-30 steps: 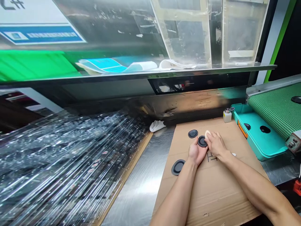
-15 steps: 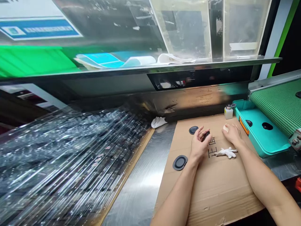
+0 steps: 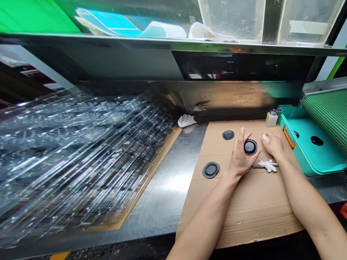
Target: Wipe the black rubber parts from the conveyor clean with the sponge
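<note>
My left hand (image 3: 241,153) grips a round black plastic part (image 3: 250,147) at its edges, with its dished face turned toward me. Just right of it, my right hand (image 3: 274,144) is closed on a small white pad (image 3: 266,137), mostly covered by the fingers. On the cardboard sheet (image 3: 260,213) to the left lie two flat dark round parts, a smaller one (image 3: 228,135) farther away and a larger one (image 3: 210,169) nearer. A crumpled white glove (image 3: 267,165) rests below my hands.
A white pump bottle (image 3: 271,118) stands at the cardboard's far right. Beside it is a turquoise bin (image 3: 322,159) with black round parts, next to a green conveyor belt (image 3: 329,108). Clear plastic packs (image 3: 89,162) cover the left side. Another white bundle (image 3: 187,120) lies on the metal table.
My left hand has turned the black part so its round face shows, and it is now closer to my right hand. The camera view has tilted downward.
</note>
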Tool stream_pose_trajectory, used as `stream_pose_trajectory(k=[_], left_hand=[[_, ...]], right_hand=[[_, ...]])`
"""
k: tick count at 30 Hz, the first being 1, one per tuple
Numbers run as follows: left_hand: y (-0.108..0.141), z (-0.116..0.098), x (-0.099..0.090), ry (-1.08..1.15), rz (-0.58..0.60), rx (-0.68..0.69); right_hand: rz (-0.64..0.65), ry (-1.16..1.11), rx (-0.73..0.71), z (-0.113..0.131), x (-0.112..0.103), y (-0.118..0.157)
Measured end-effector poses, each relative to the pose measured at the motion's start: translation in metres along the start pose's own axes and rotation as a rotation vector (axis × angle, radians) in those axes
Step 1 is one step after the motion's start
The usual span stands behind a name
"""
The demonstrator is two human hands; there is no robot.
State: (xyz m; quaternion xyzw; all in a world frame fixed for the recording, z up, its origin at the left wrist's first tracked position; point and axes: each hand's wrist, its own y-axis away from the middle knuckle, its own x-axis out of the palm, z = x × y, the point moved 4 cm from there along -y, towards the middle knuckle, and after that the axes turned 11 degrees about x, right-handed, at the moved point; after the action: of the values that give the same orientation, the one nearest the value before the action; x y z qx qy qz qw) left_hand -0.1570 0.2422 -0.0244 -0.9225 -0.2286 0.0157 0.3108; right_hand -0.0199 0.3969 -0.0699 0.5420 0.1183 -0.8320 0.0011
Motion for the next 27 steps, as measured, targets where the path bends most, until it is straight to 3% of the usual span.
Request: stream_pose_trajectory(k=[3,5,8,11,15,18,21,27], left_hand=[[0.001,-0.002,-0.001,0.236,-0.129,-0.176],[0.001,-0.001,-0.002,0.291,-0.167,-0.225],[0.001,0.007,-0.002,0.240,-0.069,-0.192],[0.000,0.030,-0.007,0.102,0.039,-0.214],[-0.004,0.059,-0.024,-0.136,0.016,-0.264],[-0.005,0.061,-0.032,-0.257,-0.015,-0.205],[-0.001,0.056,-0.032,-0.206,-0.044,-0.197],[0.003,0.061,-0.028,-0.240,0.120,-0.230]], right_hand=[[-0.004,0.004,0.003,0.000,0.001,0.000],[-0.004,0.013,0.003,0.000,0.001,0.000],[0.003,0.022,-0.007,-0.001,0.002,-0.001],[0.010,0.011,-0.011,-0.002,0.003,-0.001],[-0.001,-0.011,-0.010,-0.003,0.002,-0.001],[-0.010,-0.007,-0.003,-0.004,0.002,-0.001],[0.001,-0.012,-0.004,-0.004,0.002,0.000],[0.006,-0.012,0.006,-0.003,0.004,0.000]])
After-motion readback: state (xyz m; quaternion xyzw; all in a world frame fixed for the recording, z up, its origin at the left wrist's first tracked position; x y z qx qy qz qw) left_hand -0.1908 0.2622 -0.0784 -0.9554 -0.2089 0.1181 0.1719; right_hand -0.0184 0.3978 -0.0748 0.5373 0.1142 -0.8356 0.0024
